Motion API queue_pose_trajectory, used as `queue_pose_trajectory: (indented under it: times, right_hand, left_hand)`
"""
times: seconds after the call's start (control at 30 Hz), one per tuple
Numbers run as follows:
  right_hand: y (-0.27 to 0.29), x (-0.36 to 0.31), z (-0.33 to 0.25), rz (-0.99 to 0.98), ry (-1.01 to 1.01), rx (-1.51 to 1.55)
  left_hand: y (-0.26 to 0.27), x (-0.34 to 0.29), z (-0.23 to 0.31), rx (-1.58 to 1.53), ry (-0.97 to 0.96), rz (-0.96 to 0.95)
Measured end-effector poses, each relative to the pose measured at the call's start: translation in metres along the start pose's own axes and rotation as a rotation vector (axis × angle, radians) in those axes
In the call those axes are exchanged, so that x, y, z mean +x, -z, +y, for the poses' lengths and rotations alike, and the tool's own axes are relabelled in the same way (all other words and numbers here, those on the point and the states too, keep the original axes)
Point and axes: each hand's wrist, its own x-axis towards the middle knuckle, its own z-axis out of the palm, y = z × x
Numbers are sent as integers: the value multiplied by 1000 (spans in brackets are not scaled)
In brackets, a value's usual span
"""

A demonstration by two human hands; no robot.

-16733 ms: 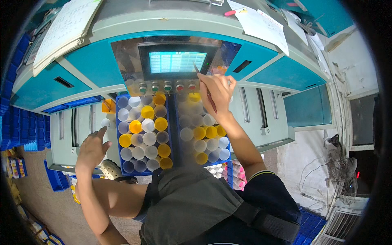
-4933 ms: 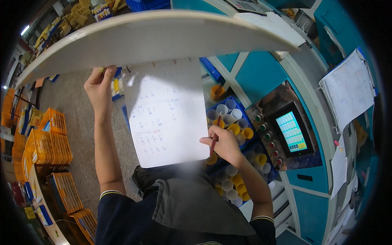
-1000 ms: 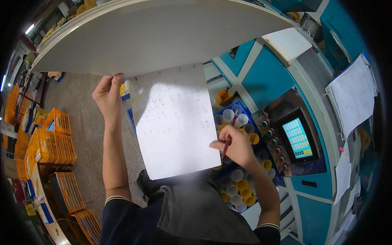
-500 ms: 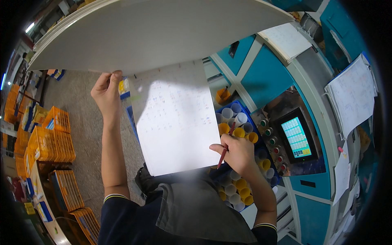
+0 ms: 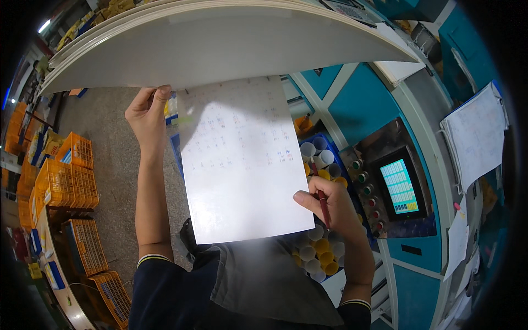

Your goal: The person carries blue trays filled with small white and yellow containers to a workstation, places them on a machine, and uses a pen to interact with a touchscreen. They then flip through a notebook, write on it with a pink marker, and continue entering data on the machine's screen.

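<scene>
A white sheet point(image 5: 242, 203) with rows of small handwritten marks lies in front of me, its upper part in shadow. Above it curves a large stack of raised pages point(image 5: 236, 49), plain grey-white underneath. My left hand point(image 5: 147, 118) is closed at the lower left edge of these pages, thumb and fingers pinching it. A dark red pen point(image 5: 323, 206) sits in my right hand point(image 5: 335, 203), tilted with its upper end away from me. The right thumb rests at the sheet's right edge; the other fingers partly hide behind the pen and sheet.
Right of the sheet, a blue crate point(image 5: 344, 165) holds several white and yellow tubes. Beyond it stands a teal machine with a lit screen point(image 5: 399, 181) and push buttons. A clipboard of papers point(image 5: 476, 132) hangs farther right. Orange baskets point(image 5: 66, 184) are stacked at left.
The sheet's lower end and my right hand with the pen have shifted rightward. The raised pages show more of their layered top edge. My left hand keeps its pinch.
</scene>
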Motion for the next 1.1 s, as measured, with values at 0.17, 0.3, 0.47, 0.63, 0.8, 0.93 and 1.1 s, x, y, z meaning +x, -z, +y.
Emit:
queue_pose_trajectory:
  times: [0.17, 0.3, 0.47, 0.63, 0.8, 0.93, 1.1]
  right_hand:
    - [5, 3, -8, -19, 14, 204]
    - [14, 11, -23, 127, 229, 544]
    - [25, 37, -46, 315, 408, 766]
    - [34, 54, -65, 461, 701, -210]
    - [31, 52, -72, 516, 686, -305]
    - [30, 51, -68, 547, 610, -319]
    - [30, 52, -66, 550, 601, -344]
  left_hand:
    - [4, 0, 0, 15, 8, -10]
    - [12, -3, 0, 69, 19, -20]
    - [29, 4, 5, -98, 42, -325]
    - [24, -10, 9, -32, 128, 16]
    - [27, -4, 14, -54, -107, -179]
    - [37, -3, 11, -149, -122, -303]
    - [38, -14, 12, -58, -124, -304]
